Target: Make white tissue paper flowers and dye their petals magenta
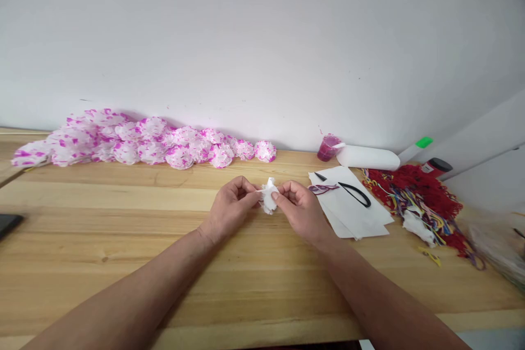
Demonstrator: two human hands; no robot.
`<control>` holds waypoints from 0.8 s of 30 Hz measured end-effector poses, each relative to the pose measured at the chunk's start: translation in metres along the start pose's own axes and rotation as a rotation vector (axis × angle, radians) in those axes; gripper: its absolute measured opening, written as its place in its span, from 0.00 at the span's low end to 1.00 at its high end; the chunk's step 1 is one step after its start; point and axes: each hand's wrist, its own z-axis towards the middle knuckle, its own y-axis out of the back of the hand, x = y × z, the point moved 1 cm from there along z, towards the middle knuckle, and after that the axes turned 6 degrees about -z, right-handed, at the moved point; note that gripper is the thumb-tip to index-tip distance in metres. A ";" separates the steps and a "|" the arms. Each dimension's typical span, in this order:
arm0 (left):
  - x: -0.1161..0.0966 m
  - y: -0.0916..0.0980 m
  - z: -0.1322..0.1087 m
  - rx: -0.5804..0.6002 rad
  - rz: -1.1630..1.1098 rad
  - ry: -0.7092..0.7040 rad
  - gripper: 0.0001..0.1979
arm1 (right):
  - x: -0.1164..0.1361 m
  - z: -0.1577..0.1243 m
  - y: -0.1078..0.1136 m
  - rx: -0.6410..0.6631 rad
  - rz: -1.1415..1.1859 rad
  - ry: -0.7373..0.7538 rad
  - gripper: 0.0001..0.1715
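A: Where's the white tissue piece [269, 197]?
B: Mid-table, between the hands. Left hand [229, 205] pinched narrow at its left edge; right hand [301, 208] holding its right side, thumb laid over it. Edges ragged, crumpled.

A: Room on the left?
B: Wide. Wooden table [123, 268] planks run from the left forearm out to a dark flat object [9, 224] at the left border.

A: Far side?
B: A strip of planks, then pink-spotted paper flowers [135, 139] along the wall [246, 38]. Bunched thick at far left, tapering to one flower roughly straight beyond the tissue.

A: Right?
B: Tighter. White sheets [334, 219] lie just beside the right hand, a black loop-shaped tool [355, 195] on top. Beyond them, a pink-stained cup [328, 147] and a white cylinder [369, 157], near the wall. Farther right, a red yarn heap [430, 191] with mixed strands spilling nearward.

A: Near edge?
B: Both forearms cross it, well apart, planks showing between them.
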 end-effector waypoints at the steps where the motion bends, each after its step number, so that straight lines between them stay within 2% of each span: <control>1: 0.000 0.000 0.001 0.006 -0.017 0.013 0.15 | -0.001 0.001 0.000 0.015 0.028 -0.008 0.13; 6: 0.001 0.001 0.001 0.050 0.068 -0.035 0.15 | -0.001 -0.003 -0.002 -0.008 -0.073 0.080 0.10; 12: 0.008 0.005 0.006 -0.039 -0.036 0.014 0.15 | 0.002 -0.007 -0.002 -0.052 -0.268 0.157 0.07; 16: 0.005 0.002 0.002 -0.062 0.189 -0.128 0.12 | 0.009 -0.009 -0.001 -0.158 -0.340 0.246 0.08; 19: 0.004 -0.001 -0.002 -0.025 0.263 -0.164 0.09 | 0.009 -0.009 -0.001 -0.135 -0.317 0.208 0.07; 24: 0.004 0.000 0.001 -0.014 0.087 -0.073 0.12 | 0.000 -0.004 -0.002 -0.046 -0.136 0.079 0.08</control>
